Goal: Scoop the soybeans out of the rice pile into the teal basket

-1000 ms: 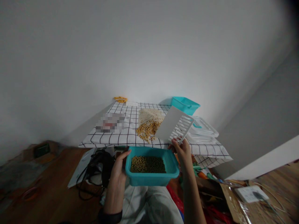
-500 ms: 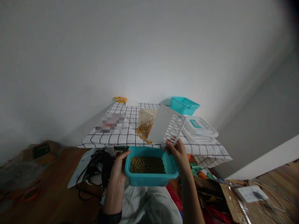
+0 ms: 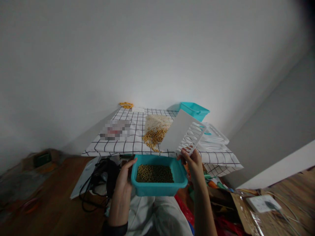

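Right hand (image 3: 194,160), slotted board (image 3: 182,132) tilted, slots rightward

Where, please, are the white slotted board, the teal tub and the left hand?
white slotted board (image 3: 176,131): head view, on its solid half.
teal tub (image 3: 158,189): head view, on its front wall.
left hand (image 3: 123,183): head view, on the back of the hand.

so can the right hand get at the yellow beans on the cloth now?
Probably yes: the right hand holds the white slotted board raised close by the yellow beans, with nothing between them. The hand is full, so likely only the board would touch them.
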The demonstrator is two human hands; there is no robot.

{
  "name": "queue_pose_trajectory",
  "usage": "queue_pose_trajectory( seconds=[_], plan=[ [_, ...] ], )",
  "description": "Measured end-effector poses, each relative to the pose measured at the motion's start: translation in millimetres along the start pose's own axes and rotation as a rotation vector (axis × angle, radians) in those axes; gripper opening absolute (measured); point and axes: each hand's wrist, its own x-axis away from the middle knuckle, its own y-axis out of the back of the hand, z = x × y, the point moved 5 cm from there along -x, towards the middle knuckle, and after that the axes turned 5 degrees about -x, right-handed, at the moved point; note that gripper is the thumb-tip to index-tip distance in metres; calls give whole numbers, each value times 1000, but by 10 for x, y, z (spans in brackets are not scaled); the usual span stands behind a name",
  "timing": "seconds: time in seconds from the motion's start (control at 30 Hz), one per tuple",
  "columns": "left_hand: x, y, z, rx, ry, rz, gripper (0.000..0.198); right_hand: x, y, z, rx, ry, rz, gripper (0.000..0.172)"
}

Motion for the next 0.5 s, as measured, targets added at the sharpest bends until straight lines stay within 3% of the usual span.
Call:
queue_pose_trajectory(
  seconds=[0.33, 0.5],
  plan=[
    [99, -6, -33, 14, 61, -34, 9, -302, 439, -154, 157, -46, -343, 27],
    [85, 1, -30, 6, 71, -37, 9, -543, 446, -182, 260, -110, -333, 28]
  ],
)
